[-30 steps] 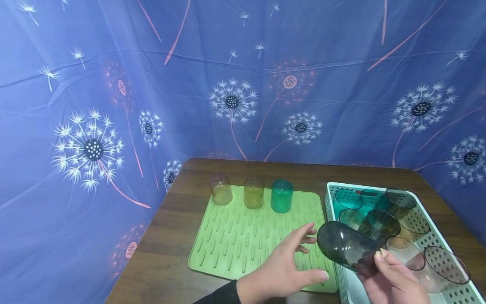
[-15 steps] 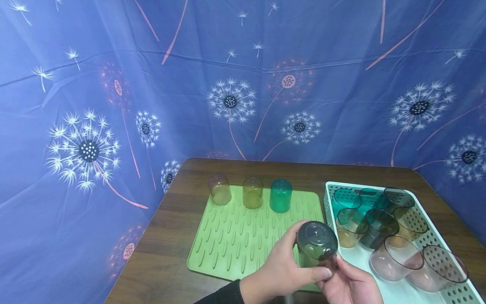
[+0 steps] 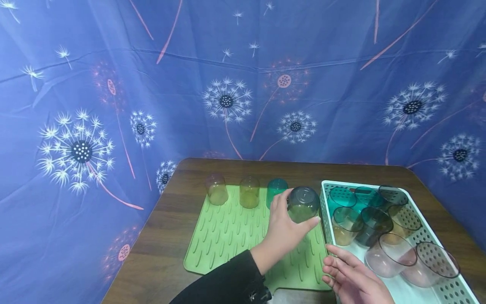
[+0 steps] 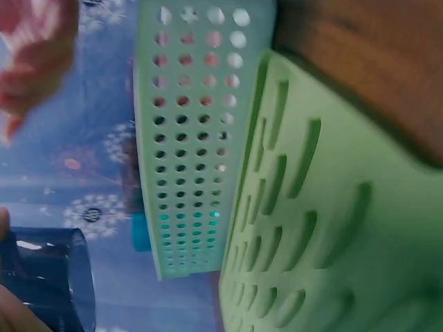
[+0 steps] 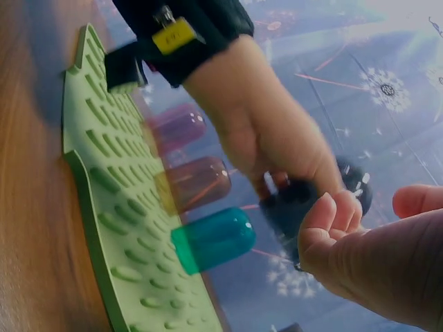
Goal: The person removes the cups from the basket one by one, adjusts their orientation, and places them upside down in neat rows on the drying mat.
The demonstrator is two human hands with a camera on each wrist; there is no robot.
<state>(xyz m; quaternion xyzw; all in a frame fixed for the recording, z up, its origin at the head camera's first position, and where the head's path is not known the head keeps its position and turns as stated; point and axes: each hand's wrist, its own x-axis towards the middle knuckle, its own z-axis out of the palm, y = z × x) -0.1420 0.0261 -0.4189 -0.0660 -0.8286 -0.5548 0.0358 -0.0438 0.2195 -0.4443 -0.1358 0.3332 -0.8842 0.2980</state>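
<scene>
My left hand point(image 3: 282, 230) grips a dark grey glass point(image 3: 303, 204) around its side, base up. In the left wrist view the glass point(image 4: 48, 277) has its rim apart from the green ridged mat point(image 4: 332, 228). A teal glass point(image 5: 214, 238), an amber glass point(image 5: 197, 183) and a pinkish glass point(image 5: 176, 128) stand upside down in a row along the back of the mat. To the right of the glass, my right hand point(image 3: 355, 274) hovers by the basket's near left side, fingers loosely bent, holding nothing.
A pale mint perforated basket point(image 3: 436, 238) stands right of the mat. Several glasses sit rim-up in it, among them a clear pinkish one point(image 3: 391, 257) and a dark one point(image 3: 373, 228). A blue dandelion-print cloth point(image 3: 228, 55) hangs behind the wooden table point(image 3: 152, 240).
The right hand brought the dark glass from above the basket to the left hand, turned base up, and let go. The left hand has carried it away toward the back of the mat.
</scene>
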